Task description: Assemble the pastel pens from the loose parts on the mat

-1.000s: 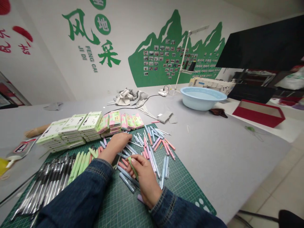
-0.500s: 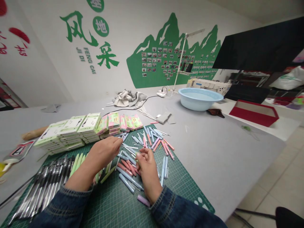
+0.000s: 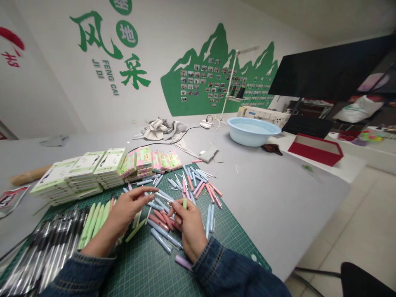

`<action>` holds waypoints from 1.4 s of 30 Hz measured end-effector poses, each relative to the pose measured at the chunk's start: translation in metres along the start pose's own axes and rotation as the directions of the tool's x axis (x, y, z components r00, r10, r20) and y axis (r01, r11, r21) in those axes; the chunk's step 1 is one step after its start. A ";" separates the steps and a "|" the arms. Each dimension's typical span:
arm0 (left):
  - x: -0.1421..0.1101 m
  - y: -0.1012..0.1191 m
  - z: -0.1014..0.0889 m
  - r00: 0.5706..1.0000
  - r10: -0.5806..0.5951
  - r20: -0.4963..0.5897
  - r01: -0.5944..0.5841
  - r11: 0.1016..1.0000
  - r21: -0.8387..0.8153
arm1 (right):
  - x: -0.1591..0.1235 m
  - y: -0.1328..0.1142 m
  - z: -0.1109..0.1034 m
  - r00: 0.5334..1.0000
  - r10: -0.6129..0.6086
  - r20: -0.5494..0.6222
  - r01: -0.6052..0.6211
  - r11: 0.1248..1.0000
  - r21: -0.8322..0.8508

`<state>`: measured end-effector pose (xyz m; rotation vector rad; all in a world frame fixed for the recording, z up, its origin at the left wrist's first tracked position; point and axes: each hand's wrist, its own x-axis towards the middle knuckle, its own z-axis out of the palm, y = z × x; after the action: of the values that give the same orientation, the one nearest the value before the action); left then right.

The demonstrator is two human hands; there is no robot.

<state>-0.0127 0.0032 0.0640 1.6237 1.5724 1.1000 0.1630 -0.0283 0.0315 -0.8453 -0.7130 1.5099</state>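
Note:
My left hand (image 3: 128, 209) is over the green cutting mat (image 3: 148, 272), thumb and forefinger stretched out and slightly apart. Their tips are beside a thin white stick (image 3: 163, 197) among blue pen parts; contact is unclear. My right hand (image 3: 191, 225) pinches a small light green pen piece (image 3: 185, 203), partly hidden by the fingers. Beneath and around the hands lie blue pen barrels (image 3: 161, 241), red pen parts (image 3: 159, 222) and a purple cap (image 3: 183, 262). Several light green pens (image 3: 96, 218) are lined up by my left forearm, beside a row of clear and black pens (image 3: 58, 233).
Behind the mat stand stacked white-green boxes (image 3: 85, 167) and pink-green boxes (image 3: 144, 160). Grey cloth (image 3: 163, 130) lies farther back. At the right are a light blue basin (image 3: 253, 133) and a red box (image 3: 315, 150). A black cable (image 3: 185, 133) crosses the table.
My left hand has moved down and its thumb and forefinger have spread. The right hand has turned, bringing the light green piece into clearer view. The camera view has shifted somewhat.

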 end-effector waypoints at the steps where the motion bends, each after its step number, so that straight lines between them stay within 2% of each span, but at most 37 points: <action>1: 0.000 -0.001 0.004 0.997 -0.059 0.044 0.065 0.987 -0.149 | 0.000 0.000 0.001 1.000 0.006 0.007 -0.006 1.000 0.014; 3: -0.002 -0.002 0.012 0.986 -0.143 0.082 0.163 0.921 -0.354 | 0.000 0.000 0.002 1.000 0.015 0.015 -0.015 0.999 0.028; 5: -0.003 0.000 0.018 0.980 -0.181 0.077 0.196 0.865 -0.462 | -0.001 0.000 0.003 1.000 0.014 0.025 -0.015 1.000 0.024; 8: -0.002 0.003 0.019 0.981 -0.195 -0.010 0.156 0.814 -0.560 | -0.001 0.002 0.003 0.998 0.003 0.063 -0.002 1.000 -0.014; 12: 0.001 0.010 0.010 0.961 -0.212 -0.176 0.045 0.752 -0.658 | -0.003 0.004 0.003 0.987 0.031 0.156 -0.024 0.999 -0.044; 15: 0.000 0.017 0.005 0.958 -0.197 -0.209 0.004 0.737 -0.676 | -0.005 0.004 0.004 0.971 0.031 0.237 -0.019 0.998 -0.053; 18: -0.003 0.022 0.005 0.962 -0.151 -0.230 -0.036 0.759 -0.650 | -0.007 0.004 0.005 0.961 0.035 0.275 -0.012 0.996 -0.085; 24: -0.007 0.027 0.007 0.958 -0.120 -0.262 -0.044 0.838 -0.544 | -0.009 0.004 0.007 0.961 0.047 0.273 -0.006 0.989 -0.149; 29: -0.009 0.029 0.007 0.958 -0.109 -0.264 -0.041 0.862 -0.506 | -0.010 0.001 0.007 0.960 0.051 0.277 -0.008 0.988 -0.154; 33: -0.010 0.030 0.006 0.961 -0.106 -0.257 -0.026 0.886 -0.463 | -0.010 0.001 0.007 0.963 0.058 0.263 -0.019 0.989 -0.150; 36: -0.012 0.031 0.006 0.972 -0.074 -0.221 -0.011 0.932 -0.361 | -0.009 0.003 0.007 0.964 0.051 0.262 -0.015 0.990 -0.138; 38: -0.013 0.033 0.007 0.989 -0.026 -0.149 -0.018 0.958 -0.288 | -0.009 0.003 0.007 0.961 0.021 0.277 0.016 0.991 -0.130; 42: -0.015 0.039 0.012 0.995 0.001 0.102 0.023 0.972 -0.235 | -0.009 0.002 0.008 0.961 0.002 0.277 0.026 0.995 -0.095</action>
<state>0.0169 -0.0138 0.0909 1.4846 1.3294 1.1338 0.1558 -0.0370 0.0353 -0.7065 -1.0029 1.6104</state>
